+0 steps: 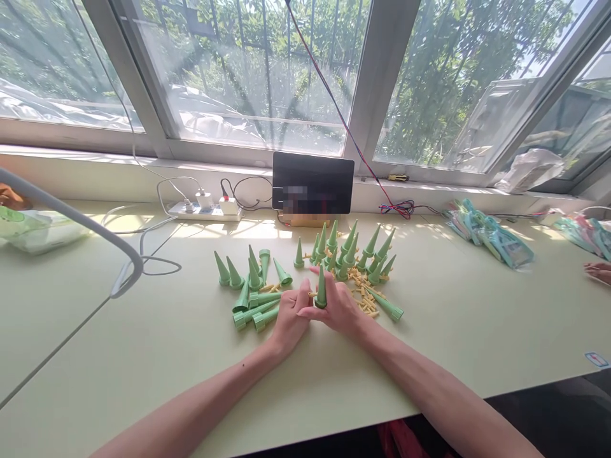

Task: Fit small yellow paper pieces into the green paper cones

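My right hand (341, 308) is closed around the base of a green plastic cone spike (321, 289), which stands point up between thumb and fingers. A small yellow peg (312, 294) sticks out of the spike's left side, and the fingers of my left hand (291, 315) are pinched at it. Left of my hands lie several green spikes (248, 318), some standing, some on their sides. Behind and to the right, more green spikes (350, 254) stand in a group. Loose yellow pegs (367, 302) are heaped beside my right hand, near one lying spike (389, 306).
A dark tablet (312, 183) leans on a stand at the back. A power strip (205, 211) with plugs and cables sits left of it. Bagged goods (491, 235) lie at the right, and another person's hand (597, 272) shows at the right edge. A grey tube (95, 229) crosses the left.
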A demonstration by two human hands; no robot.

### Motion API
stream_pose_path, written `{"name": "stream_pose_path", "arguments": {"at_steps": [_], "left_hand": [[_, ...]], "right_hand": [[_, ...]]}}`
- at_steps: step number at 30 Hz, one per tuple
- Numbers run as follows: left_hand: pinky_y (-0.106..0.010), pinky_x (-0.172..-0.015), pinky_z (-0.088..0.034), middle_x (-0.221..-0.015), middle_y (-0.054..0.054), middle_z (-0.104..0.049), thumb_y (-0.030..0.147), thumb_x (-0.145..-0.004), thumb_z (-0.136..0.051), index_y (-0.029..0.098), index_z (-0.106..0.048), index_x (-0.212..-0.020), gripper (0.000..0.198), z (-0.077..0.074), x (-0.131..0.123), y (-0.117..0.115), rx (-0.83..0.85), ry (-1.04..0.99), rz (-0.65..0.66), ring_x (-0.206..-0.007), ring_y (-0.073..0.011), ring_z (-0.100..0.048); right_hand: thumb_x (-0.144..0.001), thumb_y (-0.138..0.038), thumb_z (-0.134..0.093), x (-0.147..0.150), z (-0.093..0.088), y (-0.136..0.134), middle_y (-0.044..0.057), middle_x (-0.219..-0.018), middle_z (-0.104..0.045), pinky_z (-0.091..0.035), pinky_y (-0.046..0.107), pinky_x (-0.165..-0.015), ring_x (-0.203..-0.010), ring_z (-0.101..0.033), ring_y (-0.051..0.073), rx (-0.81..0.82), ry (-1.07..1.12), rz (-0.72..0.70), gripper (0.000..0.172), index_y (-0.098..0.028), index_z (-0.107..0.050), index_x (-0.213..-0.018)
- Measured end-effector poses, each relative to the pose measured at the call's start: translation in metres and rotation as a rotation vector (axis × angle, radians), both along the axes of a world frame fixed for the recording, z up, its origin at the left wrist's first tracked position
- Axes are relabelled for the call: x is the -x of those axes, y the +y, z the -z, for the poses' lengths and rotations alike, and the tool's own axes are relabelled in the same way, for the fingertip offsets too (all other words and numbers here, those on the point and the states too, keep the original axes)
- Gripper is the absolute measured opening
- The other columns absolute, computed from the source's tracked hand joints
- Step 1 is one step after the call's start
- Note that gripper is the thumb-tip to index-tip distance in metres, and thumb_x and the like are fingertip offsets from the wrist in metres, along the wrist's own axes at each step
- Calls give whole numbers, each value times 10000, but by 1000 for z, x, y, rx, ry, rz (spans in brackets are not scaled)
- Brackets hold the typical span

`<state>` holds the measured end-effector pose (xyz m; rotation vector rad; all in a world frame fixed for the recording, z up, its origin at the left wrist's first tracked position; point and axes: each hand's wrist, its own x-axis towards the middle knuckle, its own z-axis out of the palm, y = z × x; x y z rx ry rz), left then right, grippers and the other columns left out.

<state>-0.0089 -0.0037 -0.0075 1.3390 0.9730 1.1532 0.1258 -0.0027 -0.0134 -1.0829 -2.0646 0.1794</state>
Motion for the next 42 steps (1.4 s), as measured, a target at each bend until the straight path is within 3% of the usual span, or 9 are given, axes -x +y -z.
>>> {"name": "stream_pose_path", "arguments": {"at_steps": [5, 10, 15, 20, 27, 30, 34, 39, 42], "left_hand": [[-234, -369, -145, -440, 66, -180, 676, -845, -488, 212, -201, -498, 646, 1, -2, -1, 90, -58, 68, -401, -53, -176], [-233, -358, -143, -430, 67, -194, 675, -859, -460, 213, -234, -496, 629, 7, -3, 1, 87, -63, 63, -386, -54, -190], [-252, -395, -161, -440, 57, -205, 633, -892, -430, 216, -210, -502, 612, 11, -2, 3, -10, 1, -15, -412, -66, -199], [-269, -443, -190, -442, 42, -247, 580, -918, -410, 206, -242, -473, 606, 8, 0, 2, -126, 118, -91, -438, -77, -218], [-277, -457, -204, -446, 32, -255, 502, -965, -323, 208, -218, -487, 571, 4, 2, 0, -258, 228, -121, -447, -91, -219], [-277, -463, -202, -466, 32, -239, 463, -973, -316, 207, -189, -512, 542, 3, 3, 1, -329, 258, -136, -464, -93, -206], [-267, -474, -238, -458, 37, -245, 382, -987, -304, 202, -184, -521, 514, 2, 4, 2, -453, 314, -151, -450, -90, -216], [-245, -502, -314, -441, 25, -403, 275, -1002, -296, 191, -297, -497, 511, 4, 9, 6, -671, 400, -138, -420, -87, -331], [-242, -535, -341, -464, 17, -475, 233, -1003, -303, 184, -393, -510, 503, 5, 13, 9, -809, 451, -80, -444, -92, -385]], "right_hand": [[-981, -639, -310, -3, 2, 2, -18, -649, -546, -429, 269, -546, -504, -497, 161, -40, 25, -53, 657, -132, -319, -1398], [-1025, -522, -274, -1, -7, -8, -12, -631, -494, -438, 314, -589, -525, -492, 186, 128, 96, -57, 555, -140, -325, -1425], [-1023, -512, -262, 6, -16, -19, -8, -622, -432, -457, 371, -644, -567, -498, 218, 306, 235, -19, 534, -151, -382, -1398], [-1022, -532, -220, 11, -15, -22, -47, -586, -321, -432, 360, -631, -520, -400, 190, 348, 354, -11, 559, -150, -409, -1384], [-1026, -540, -218, 16, -14, -24, -15, -685, -396, -444, 339, -673, -622, -426, 174, 394, 480, 7, 533, -181, -461, -1336], [-1001, -612, -236, 18, -17, -25, -1, -734, -439, -423, 284, -553, -595, -428, 153, 552, 579, -22, 560, -214, -469, -1319], [-962, -688, -274, 19, -17, -24, -73, -575, -332, -287, 221, -397, -420, -260, 101, 842, 790, -121, 582, -257, -451, -1310], [-929, -723, -342, 16, -17, -21, -130, -423, -291, -214, 169, -333, -352, -172, 85, 1068, 922, -292, 571, -259, -452, -1244], [-919, -727, -367, 11, -21, -20, -134, -396, -309, -212, 160, -325, -338, -157, 76, 1176, 945, -364, 521, -246, -502, -1069]]}}
